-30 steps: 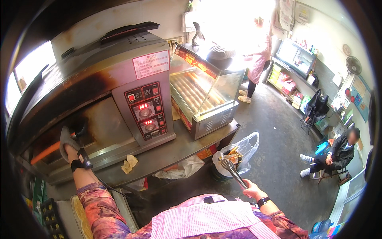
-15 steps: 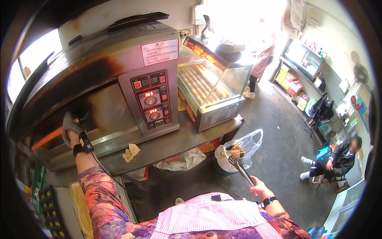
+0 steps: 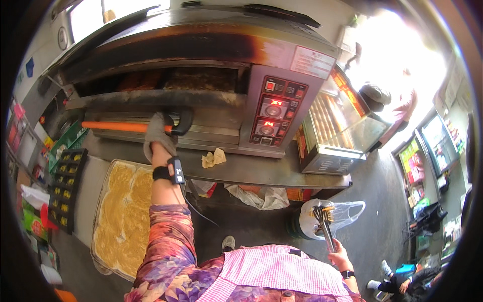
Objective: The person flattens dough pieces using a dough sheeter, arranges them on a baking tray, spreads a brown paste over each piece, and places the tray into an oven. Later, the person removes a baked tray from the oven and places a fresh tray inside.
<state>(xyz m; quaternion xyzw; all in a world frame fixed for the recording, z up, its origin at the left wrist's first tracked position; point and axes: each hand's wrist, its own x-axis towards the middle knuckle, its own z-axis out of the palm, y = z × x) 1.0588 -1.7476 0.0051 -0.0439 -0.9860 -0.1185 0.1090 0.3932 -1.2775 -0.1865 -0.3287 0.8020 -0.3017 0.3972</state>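
Observation:
My left hand (image 3: 160,135), in a grey glove, is wrapped round the orange door handle (image 3: 115,125) of a large steel oven (image 3: 206,30). The oven door (image 3: 201,102) is partly lowered, and the dark chamber (image 3: 201,79) shows above it; what lies inside is too dim to name. In my right hand (image 3: 342,257) is a pair of metal tongs (image 3: 328,235), their tips over a clear plastic bag (image 3: 347,214) that lines a bin and holds thin sticks.
A tray of flat golden bread (image 3: 121,211) lies at left beside a black mould tray (image 3: 70,189). Crumpled cloth (image 3: 214,158) rests on the steel counter (image 3: 251,168). A glass display warmer (image 3: 334,126) stands right of the oven. A seated person (image 3: 412,282) is at far right.
The oven door has come open, with its orange handle pulled down in my left hand. My view has turned left, so more of the bread tray shows. The tongs stay in my right hand.

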